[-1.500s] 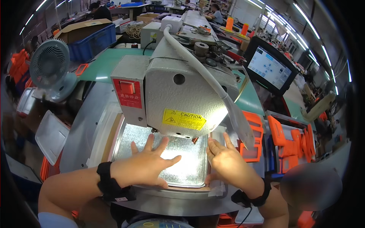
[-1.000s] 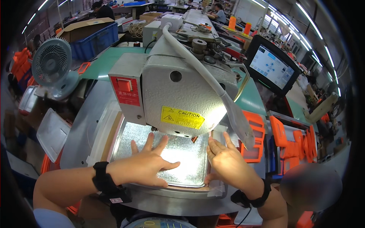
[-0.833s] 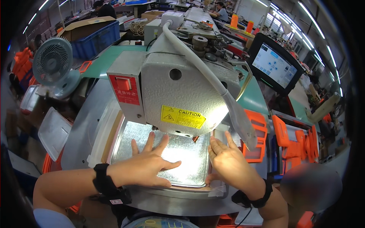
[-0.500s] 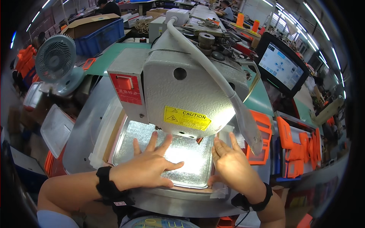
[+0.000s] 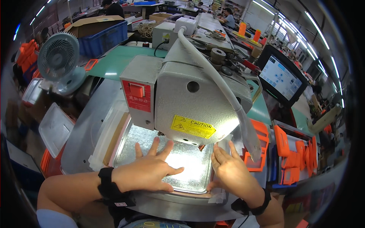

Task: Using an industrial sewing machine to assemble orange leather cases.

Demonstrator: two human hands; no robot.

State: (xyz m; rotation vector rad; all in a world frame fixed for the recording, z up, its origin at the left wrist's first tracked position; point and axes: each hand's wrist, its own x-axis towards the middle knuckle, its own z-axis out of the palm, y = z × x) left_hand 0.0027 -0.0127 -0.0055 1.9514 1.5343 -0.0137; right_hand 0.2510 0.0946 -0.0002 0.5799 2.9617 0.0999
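A large grey industrial sewing machine head [image 5: 190, 102] stands over a shiny textured metal plate [image 5: 140, 142] set in a clear plastic frame. My left hand [image 5: 146, 171] lies flat on the plate, fingers spread, just in front of the machine head. My right hand [image 5: 232, 173] rests flat on the plate's right edge, fingers apart and pointing up toward the machine. Neither hand holds anything. Both wrists wear black bands. A bright lamp lights the plate between my hands.
A white fan [image 5: 59, 60] stands at the left, a blue crate [image 5: 102, 36] behind it. A tilted touchscreen [image 5: 281, 78] sits at the right. Orange fabric pieces [image 5: 289, 152] lie in trays right of the plate. A clear lid [image 5: 55, 127] lies at the left. Other people work far behind.
Both hands stay flat on the plate and have slid slightly. The view has shifted, so the machine head looks closer and more central.
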